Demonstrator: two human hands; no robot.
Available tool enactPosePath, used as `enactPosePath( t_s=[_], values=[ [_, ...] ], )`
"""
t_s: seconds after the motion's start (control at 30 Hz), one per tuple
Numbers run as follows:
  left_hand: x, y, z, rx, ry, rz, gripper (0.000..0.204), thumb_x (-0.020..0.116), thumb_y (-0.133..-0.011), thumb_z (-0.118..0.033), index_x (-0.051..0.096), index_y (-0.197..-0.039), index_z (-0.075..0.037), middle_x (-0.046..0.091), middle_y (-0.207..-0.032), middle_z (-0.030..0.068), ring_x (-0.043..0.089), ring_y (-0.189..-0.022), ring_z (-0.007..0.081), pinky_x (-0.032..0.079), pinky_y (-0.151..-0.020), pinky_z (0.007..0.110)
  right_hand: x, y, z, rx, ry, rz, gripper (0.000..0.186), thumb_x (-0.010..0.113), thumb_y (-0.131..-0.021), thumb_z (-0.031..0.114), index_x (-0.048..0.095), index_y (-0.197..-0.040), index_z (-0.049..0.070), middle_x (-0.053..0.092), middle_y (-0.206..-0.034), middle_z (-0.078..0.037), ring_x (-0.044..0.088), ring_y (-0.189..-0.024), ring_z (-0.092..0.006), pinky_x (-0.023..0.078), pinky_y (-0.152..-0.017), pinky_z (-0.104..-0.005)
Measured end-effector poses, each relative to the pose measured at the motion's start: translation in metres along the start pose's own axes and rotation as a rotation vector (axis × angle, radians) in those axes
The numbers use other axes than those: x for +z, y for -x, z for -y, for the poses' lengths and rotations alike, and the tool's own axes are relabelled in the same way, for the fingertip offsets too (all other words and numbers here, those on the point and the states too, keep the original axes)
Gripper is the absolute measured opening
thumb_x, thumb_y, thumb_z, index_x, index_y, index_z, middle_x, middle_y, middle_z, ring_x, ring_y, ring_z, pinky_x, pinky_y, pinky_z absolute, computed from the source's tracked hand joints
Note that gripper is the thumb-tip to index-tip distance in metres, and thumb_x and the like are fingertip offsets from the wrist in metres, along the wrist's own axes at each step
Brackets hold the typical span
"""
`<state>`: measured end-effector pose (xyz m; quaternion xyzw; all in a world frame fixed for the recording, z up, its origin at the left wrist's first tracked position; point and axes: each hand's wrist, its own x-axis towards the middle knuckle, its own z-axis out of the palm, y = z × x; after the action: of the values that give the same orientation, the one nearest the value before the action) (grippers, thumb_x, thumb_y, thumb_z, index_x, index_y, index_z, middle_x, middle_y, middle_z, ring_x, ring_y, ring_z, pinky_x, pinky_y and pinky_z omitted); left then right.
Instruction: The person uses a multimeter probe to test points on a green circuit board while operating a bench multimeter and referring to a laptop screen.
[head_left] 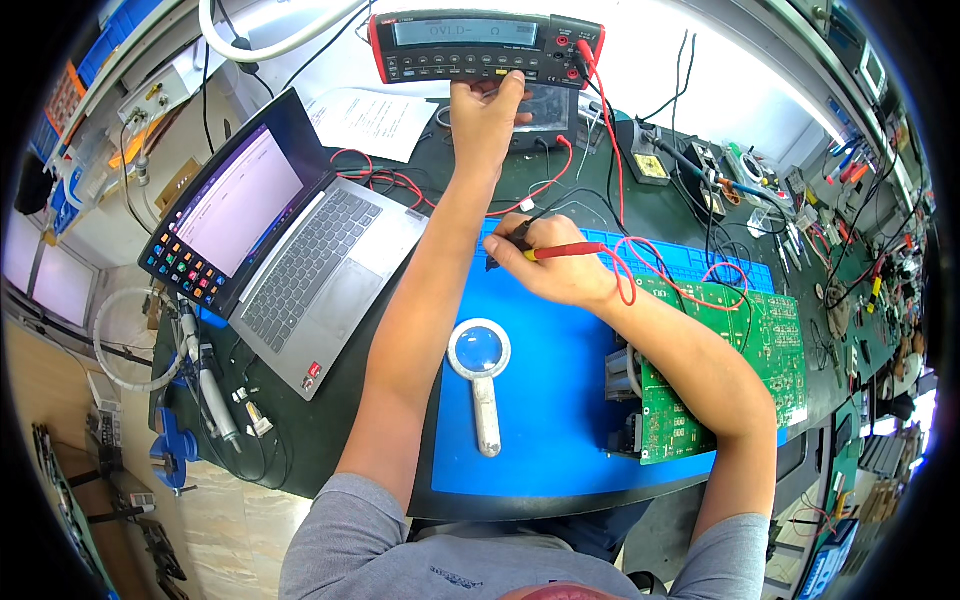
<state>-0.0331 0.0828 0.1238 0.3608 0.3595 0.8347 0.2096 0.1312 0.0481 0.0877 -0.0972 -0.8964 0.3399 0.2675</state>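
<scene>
My left hand (488,115) reaches up to a bench multimeter (465,50) with a red and black case and a lit display. The thumb rests on its lower row of buttons, and the fingers curl under its bottom edge. My right hand (560,262) is closed around a pair of test probes, one red (575,250) and one black (520,232), above the blue mat (540,400). Red and black leads trail from them. Beneath my right forearm lies a large green circuit board (745,365), partly hidden by the arm, with bulky parts at its left side.
On the mat lies a white-handled magnifying glass (484,405). An open laptop (310,270) stands at the left, and paper sheets (375,120) lie behind it. A soldering iron stand (650,165) and tangled cables occupy the back right. Tools and parts crowd the far right.
</scene>
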Motion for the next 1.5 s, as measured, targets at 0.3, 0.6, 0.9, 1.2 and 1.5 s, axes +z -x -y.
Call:
enactPosePath(
  t_s=[0.3, 0.6, 0.9, 1.2, 1.5],
  values=[
    [-0.003, -0.002, -0.003, -0.011, -0.031, 0.023, 0.037, 0.071, -0.09, -0.014, 0.05, -0.115, 0.004, 0.064, -0.106, 0.0152, 0.07, -0.087, 0.0193, 0.06, -0.059, 0.027, -0.002, 0.0, 0.003, 0.004, -0.003, 0.001, 0.031, 0.068, -0.09, 0.021, 0.069, -0.079, -0.008, 0.071, -0.081, -0.017, 0.067, -0.065, -0.0346, 0.052, -0.061, -0.0393],
    [-0.005, -0.002, -0.004, -0.015, -0.069, 0.02, 0.031, 0.071, -0.091, -0.018, 0.058, -0.111, 0.002, 0.066, -0.104, 0.0125, 0.07, -0.091, 0.0219, 0.06, -0.064, 0.03, -0.001, 0.001, 0.002, 0.022, -0.004, -0.011, 0.03, 0.069, -0.09, 0.021, 0.069, -0.079, -0.007, 0.069, -0.077, -0.018, 0.067, -0.064, -0.0357, 0.052, -0.06, -0.0395],
    [-0.01, -0.003, -0.008, -0.039, -0.104, 0.061, 0.034, 0.072, -0.09, -0.02, 0.06, -0.114, 0.002, 0.066, -0.107, 0.0116, 0.069, -0.093, 0.0207, 0.059, -0.066, 0.029, -0.001, 0.0, 0.004, 0.013, -0.001, -0.011, 0.03, 0.068, -0.09, 0.02, 0.069, -0.078, -0.007, 0.07, -0.081, -0.017, 0.067, -0.064, -0.0348, 0.051, -0.06, -0.039],
    [-0.024, -0.005, -0.023, -0.12, -0.158, 0.136, 0.041, 0.073, -0.09, -0.025, 0.062, -0.118, 0.003, 0.067, -0.112, 0.012, 0.067, -0.101, 0.0219, 0.058, -0.074, 0.031, -0.001, 0.0, 0.003, -0.006, 0.006, -0.012, 0.031, 0.068, -0.09, 0.02, 0.069, -0.076, -0.008, 0.072, -0.085, -0.016, 0.068, -0.065, -0.0352, 0.052, -0.061, -0.0393],
    [-0.049, -0.009, -0.041, -0.125, -0.094, 0.102, 0.048, 0.07, -0.092, -0.029, 0.059, -0.121, 0.008, 0.065, -0.118, 0.0157, 0.066, -0.109, 0.0264, 0.057, -0.084, 0.035, -0.002, 0.0, 0.005, 0.008, 0.01, 0.025, 0.03, 0.065, -0.093, 0.018, 0.068, -0.081, -0.009, 0.071, -0.085, -0.017, 0.067, -0.068, -0.0324, 0.051, -0.063, -0.0374]
  ],
)
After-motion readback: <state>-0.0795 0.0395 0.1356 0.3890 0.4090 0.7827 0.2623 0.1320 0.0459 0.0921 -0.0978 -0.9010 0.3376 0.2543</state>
